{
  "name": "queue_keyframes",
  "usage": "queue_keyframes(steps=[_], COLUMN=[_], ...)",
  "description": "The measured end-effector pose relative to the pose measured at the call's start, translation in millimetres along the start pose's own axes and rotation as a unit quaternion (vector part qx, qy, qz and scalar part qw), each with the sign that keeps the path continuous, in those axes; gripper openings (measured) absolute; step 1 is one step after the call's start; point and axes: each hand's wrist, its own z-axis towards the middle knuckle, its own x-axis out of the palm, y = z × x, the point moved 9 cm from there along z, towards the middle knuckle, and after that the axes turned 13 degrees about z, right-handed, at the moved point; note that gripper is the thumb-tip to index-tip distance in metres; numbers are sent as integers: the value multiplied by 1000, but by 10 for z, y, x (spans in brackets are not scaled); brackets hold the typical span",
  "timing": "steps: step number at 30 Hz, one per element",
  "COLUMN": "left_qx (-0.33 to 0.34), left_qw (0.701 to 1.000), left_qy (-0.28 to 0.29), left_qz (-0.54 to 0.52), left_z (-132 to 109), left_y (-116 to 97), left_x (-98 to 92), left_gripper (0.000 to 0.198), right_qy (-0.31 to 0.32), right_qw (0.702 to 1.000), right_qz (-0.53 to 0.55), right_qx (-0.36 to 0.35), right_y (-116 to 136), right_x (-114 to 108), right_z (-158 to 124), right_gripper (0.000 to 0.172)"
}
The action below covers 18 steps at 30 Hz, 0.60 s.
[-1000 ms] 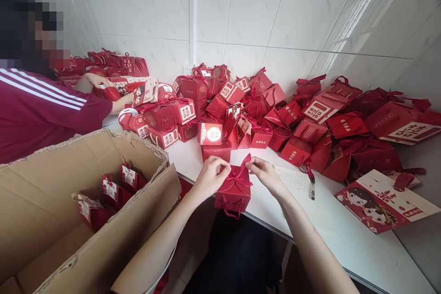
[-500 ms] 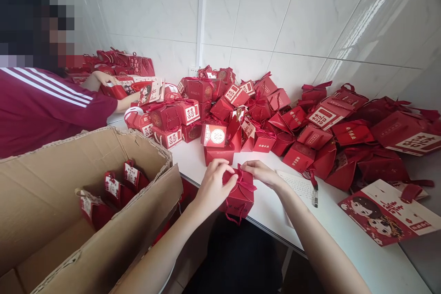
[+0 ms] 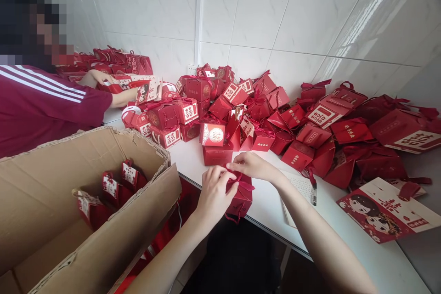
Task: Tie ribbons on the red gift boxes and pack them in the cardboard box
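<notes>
Two bare hands meet over a small red gift box [image 3: 242, 206] at the near edge of a white table [image 3: 334, 234]. The left hand [image 3: 217, 193] curls at the box's 9 o'clock, thumb and forefinger narrowly spaced at the satin ribbon bow [image 3: 245, 187]; the right hand [image 3: 250, 165] reaches across the top, fingertips bunched near 11 o'clock. Whether either pinches the ribbon cannot be told, the fingers hiding the contact.

The box appears to jut past the table's edge, so a sharp tug toward 6 o'clock could tip it off. Uneven tension might leave the bow lopsided or slack, and the twisted cord handle [image 3: 238, 215] hanging in front could snag. A push toward 11 o'clock risks toppling the white-and-red box [image 3: 212, 134] perched atop another; a right forearm swung toward 3 o'clock could sweep the notepad [image 3: 298, 181] and black marker [image 3: 314, 194] aside.
</notes>
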Motion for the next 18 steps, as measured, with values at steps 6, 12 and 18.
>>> queue_keyframes(steps=[6, 12, 18], left_qx=[-6, -29, -35], left_qw=[1000, 996, 993], left_qy=[26, 77, 105], left_qz=[5, -26, -50], left_z=[-2, 41, 68], left_y=[-1, 38, 23], left_x=[64, 124, 153], left_gripper=[4, 2, 7], right_qy=[10, 0, -19], right_qw=[999, 992, 981], right_qz=[43, 129, 194], right_qx=[12, 6, 7], right_y=[-95, -185, -278], right_x=[82, 73, 98], right_z=[138, 131, 115], right_gripper=[11, 17, 28])
